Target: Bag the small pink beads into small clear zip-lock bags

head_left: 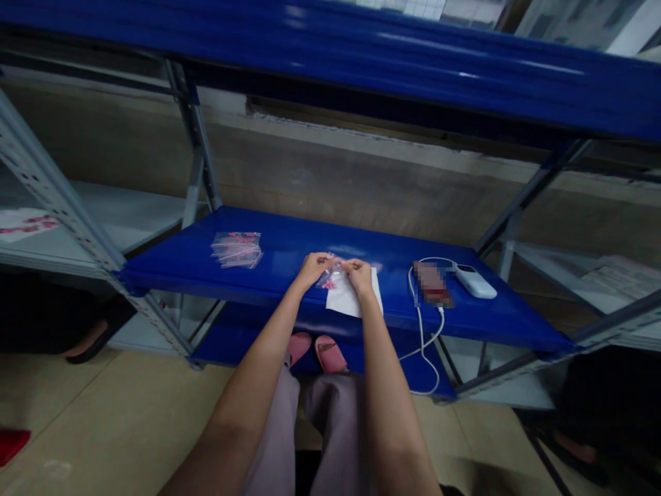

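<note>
Both my hands are close together over the front of the blue shelf (289, 241). Between them is a small clear plastic bag (327, 280) with pink bits in it. My left hand (314, 267) pinches the bag's left side near its top. The fingers of my right hand (358, 271) are closed on the bag's upper right edge. A white sheet of paper (345, 300) lies under my right hand and reaches over the shelf's front edge. To the left, a fanned pile of similar clear bags (237, 251) lies flat, with pink pieces showing at its top.
Right of my hands lie a phone (432, 284), blurred out, and a white power bank (475, 281), with a white cable (421, 331) hanging over the edge. Metal uprights (62, 186) frame the shelf. A blue beam (330, 55) crosses above. Other people's legs show at both sides.
</note>
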Action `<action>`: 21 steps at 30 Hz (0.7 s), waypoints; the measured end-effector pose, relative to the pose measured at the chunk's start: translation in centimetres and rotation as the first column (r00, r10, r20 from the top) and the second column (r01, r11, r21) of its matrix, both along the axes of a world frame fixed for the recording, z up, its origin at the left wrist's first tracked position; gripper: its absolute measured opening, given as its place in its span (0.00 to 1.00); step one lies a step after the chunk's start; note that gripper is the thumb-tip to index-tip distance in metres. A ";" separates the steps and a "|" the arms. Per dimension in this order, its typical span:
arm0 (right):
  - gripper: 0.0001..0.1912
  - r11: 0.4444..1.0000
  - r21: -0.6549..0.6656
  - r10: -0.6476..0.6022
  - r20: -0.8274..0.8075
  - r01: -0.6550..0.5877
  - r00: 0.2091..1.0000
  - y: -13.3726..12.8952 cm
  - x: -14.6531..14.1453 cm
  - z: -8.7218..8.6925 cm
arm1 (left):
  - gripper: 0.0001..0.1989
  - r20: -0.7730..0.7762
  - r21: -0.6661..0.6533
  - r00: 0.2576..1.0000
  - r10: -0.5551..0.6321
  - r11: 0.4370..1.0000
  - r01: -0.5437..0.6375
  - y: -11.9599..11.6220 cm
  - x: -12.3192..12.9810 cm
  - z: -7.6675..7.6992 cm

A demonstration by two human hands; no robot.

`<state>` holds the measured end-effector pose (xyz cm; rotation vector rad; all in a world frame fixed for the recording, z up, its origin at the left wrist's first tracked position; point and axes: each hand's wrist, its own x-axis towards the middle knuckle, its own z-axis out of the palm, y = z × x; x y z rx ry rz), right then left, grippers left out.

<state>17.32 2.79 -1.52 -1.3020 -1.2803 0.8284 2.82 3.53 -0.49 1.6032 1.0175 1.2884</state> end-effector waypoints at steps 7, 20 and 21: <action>0.10 1.000 -0.007 0.027 -0.008 -0.027 1.000 1.9 -0.6 0.3 | 0.06 0.002 -0.126 0.997 0.072 0.989 -0.071 2.1 -0.1 0.1; 0.11 0.996 0.087 0.033 -0.040 -0.029 0.999 3.8 -0.1 0.3 | 0.04 0.114 -0.128 0.981 0.156 0.982 -0.141 4.2 0.7 -0.3; 0.11 0.995 0.100 0.032 -0.040 -0.028 0.999 3.7 -0.2 0.3 | 0.05 0.130 -0.136 0.980 0.148 0.982 -0.130 4.1 0.7 -0.3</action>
